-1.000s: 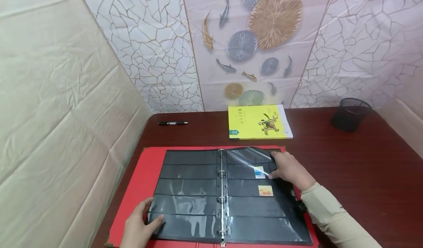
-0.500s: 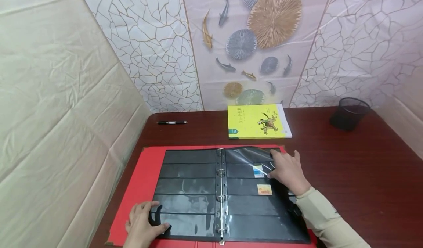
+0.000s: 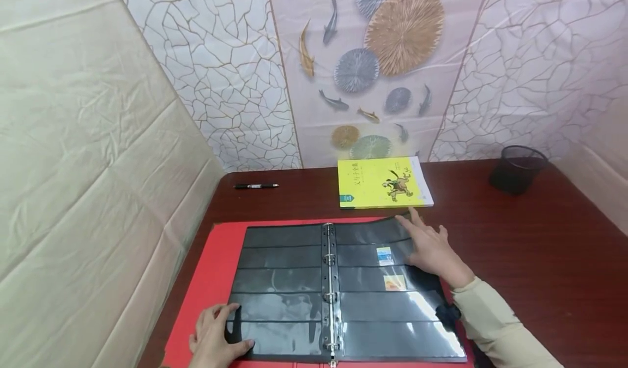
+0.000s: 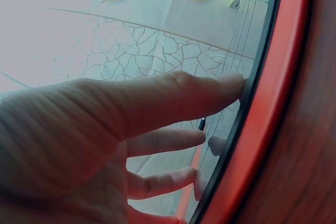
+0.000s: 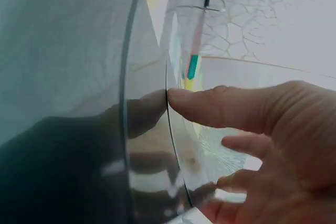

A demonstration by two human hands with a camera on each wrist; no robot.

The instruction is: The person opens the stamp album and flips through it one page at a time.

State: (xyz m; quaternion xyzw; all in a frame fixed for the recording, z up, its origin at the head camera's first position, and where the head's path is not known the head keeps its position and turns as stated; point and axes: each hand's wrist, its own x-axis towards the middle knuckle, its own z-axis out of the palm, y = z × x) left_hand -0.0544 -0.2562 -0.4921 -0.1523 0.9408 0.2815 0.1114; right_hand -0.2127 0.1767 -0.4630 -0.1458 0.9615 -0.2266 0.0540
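Note:
A red ring binder (image 3: 216,259) lies open, with black pocket pages on both sides of its metal rings (image 3: 330,297). Two small stamps, one blue and white (image 3: 385,255) and one yellow-orange (image 3: 394,283), sit in pockets of the right page (image 3: 378,308). The left hand (image 3: 213,335) rests on the lower outer part of the left page (image 3: 275,308), thumb and fingers spread. At the right page's upper outer corner, which is raised, the right hand (image 3: 434,251) touches the sheet. The right wrist view shows that thumb (image 5: 194,100) against the glossy sheet, the other fingers extended.
Behind the binder lies a yellow book (image 3: 382,182) on the dark red-brown table (image 3: 530,264). A black pen (image 3: 256,186) is at the back left, and a black mesh cup (image 3: 517,172) stands at the back right. Patterned cloth walls (image 3: 235,73) enclose the table.
The right hand's fingers have moved up and away, and the right page's top outer corner has risen with them. The left hand has shifted slightly right on its page.

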